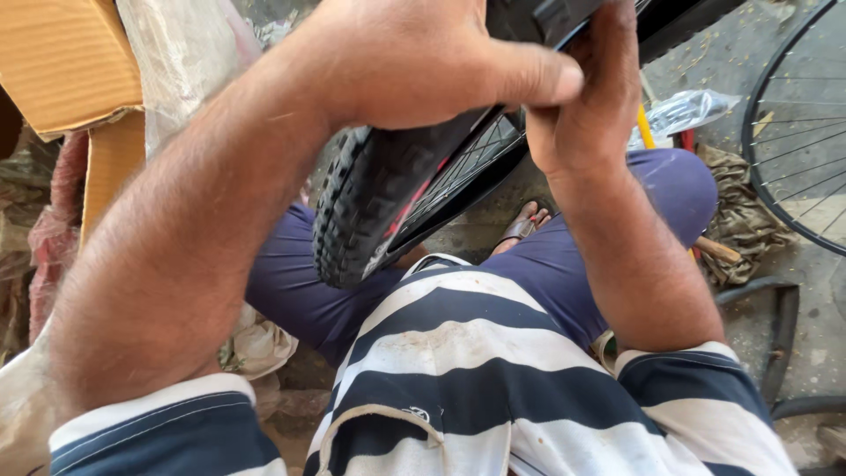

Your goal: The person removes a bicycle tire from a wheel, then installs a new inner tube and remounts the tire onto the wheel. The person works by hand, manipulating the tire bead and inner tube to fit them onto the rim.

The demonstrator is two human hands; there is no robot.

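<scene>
Both hands clamp the knobby black rubber bicycle tyre (370,203): left hand (414,53) curled over its top, right hand (586,97) gripping alongside; tyre slants down toward the lap.

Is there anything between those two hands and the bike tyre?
Nothing visible. The left hand lies on the knobby tyre itself, and the right hand closes on the wheel's edge; no cloth or tool shows between.

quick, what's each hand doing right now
Left hand: closed on the knobby bicycle tyre.
Right hand: closed in a grip on the same tyre's edge.
</scene>
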